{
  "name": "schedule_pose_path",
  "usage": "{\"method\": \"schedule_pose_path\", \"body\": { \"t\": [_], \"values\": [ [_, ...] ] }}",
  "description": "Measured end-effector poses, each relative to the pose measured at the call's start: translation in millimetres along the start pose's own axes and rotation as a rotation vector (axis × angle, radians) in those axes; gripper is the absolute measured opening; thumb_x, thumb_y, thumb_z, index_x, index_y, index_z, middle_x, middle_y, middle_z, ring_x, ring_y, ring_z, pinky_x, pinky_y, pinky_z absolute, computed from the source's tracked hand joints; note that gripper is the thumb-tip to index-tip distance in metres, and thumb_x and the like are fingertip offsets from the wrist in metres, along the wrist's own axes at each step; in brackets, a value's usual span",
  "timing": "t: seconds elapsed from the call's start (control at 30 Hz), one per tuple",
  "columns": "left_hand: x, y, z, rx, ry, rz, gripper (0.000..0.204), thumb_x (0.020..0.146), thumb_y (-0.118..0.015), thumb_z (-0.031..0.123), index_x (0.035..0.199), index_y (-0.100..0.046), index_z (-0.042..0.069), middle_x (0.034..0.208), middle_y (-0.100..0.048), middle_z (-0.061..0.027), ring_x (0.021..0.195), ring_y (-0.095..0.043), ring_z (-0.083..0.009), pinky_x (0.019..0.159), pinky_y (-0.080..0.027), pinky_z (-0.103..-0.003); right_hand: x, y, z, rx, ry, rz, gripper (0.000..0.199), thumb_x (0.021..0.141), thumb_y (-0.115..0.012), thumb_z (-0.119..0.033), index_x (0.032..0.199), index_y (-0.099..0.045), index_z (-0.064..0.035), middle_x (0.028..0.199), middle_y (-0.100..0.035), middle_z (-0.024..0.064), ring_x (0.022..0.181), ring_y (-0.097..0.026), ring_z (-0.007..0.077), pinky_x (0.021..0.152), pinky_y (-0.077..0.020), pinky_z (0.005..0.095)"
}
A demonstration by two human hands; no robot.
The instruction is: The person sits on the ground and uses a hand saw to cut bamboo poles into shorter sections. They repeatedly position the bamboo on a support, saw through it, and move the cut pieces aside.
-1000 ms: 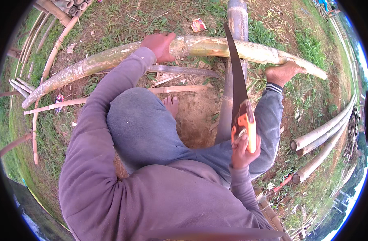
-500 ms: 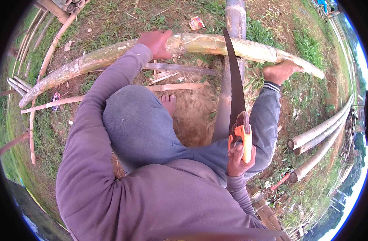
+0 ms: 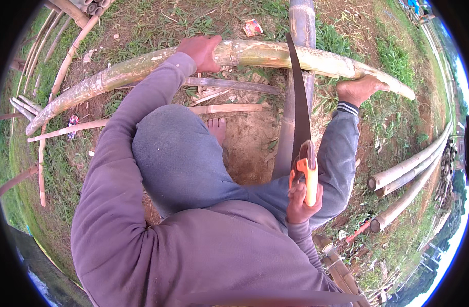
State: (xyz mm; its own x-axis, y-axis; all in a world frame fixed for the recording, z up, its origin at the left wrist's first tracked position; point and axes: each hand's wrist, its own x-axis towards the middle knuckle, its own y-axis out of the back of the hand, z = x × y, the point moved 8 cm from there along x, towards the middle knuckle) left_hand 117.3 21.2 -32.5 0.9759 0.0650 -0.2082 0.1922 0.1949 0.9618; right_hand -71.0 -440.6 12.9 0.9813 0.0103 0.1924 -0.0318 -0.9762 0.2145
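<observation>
A thick green-brown bamboo pole (image 3: 260, 54) lies crosswise in front of me, over a second, greyish bamboo pole (image 3: 302, 23) that runs away from me. My left hand (image 3: 199, 53) is closed around the crosswise pole, left of where the two cross. In my right hand (image 3: 303, 203) is the orange handle of a handsaw (image 3: 300, 97). Its long dark blade reaches forward across the crosswise pole, close to the crossing. My bare right foot (image 3: 362, 90) presses on that pole further right. Whether the teeth have cut into the bamboo cannot be made out.
Split bamboo strips (image 3: 229, 108) lie on the ground beneath the crosswise pole. Several cut poles (image 3: 398, 176) rest at the right, near an orange-red tool (image 3: 358, 233). More poles (image 3: 60, 77) stand at the far left. A small wrapper (image 3: 252, 27) lies on the grass.
My right hand and the saw have shifted slightly to the left, and the handle has tilted a little. The left hand keeps its grip on the pole.
</observation>
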Motion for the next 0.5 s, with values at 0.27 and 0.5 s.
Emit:
{"method": "schedule_pose_path", "body": {
  "t": [0.27, 0.5],
  "values": [
    [10.1, 5.0, 17.2, 0.005, -0.068, 0.081, 0.085, 0.075, -0.087, 0.049, 0.145, -0.056, 0.013, 0.120, -0.075, -0.0173, 0.113, -0.073, -0.0396, 0.098, -0.057, -0.053, 212.2, -114.4, -22.7, -0.026, -0.041, -0.030, 0.022, 0.104, -0.075, -0.018, 0.103, -0.068, 0.0031, 0.079, -0.069, 0.0030, 0.069, -0.063, 0.0089, 0.062, -0.0506, 0.0274],
    [0.2, -3.4, -5.1, -0.018, -0.003, 0.012, 0.086, 0.074, -0.088, 0.049, 0.146, -0.056, 0.013, 0.123, -0.074, -0.0171, 0.113, -0.073, -0.0389, 0.097, -0.057, -0.052, 42.1, -24.0, 0.1, -0.086, -0.070, -0.025, 0.019, 0.105, -0.070, -0.014, 0.109, -0.062, 0.0020, 0.076, -0.065, 0.0032, 0.063, -0.062, 0.0076, 0.055, -0.0497, 0.0243]
  ]
}}
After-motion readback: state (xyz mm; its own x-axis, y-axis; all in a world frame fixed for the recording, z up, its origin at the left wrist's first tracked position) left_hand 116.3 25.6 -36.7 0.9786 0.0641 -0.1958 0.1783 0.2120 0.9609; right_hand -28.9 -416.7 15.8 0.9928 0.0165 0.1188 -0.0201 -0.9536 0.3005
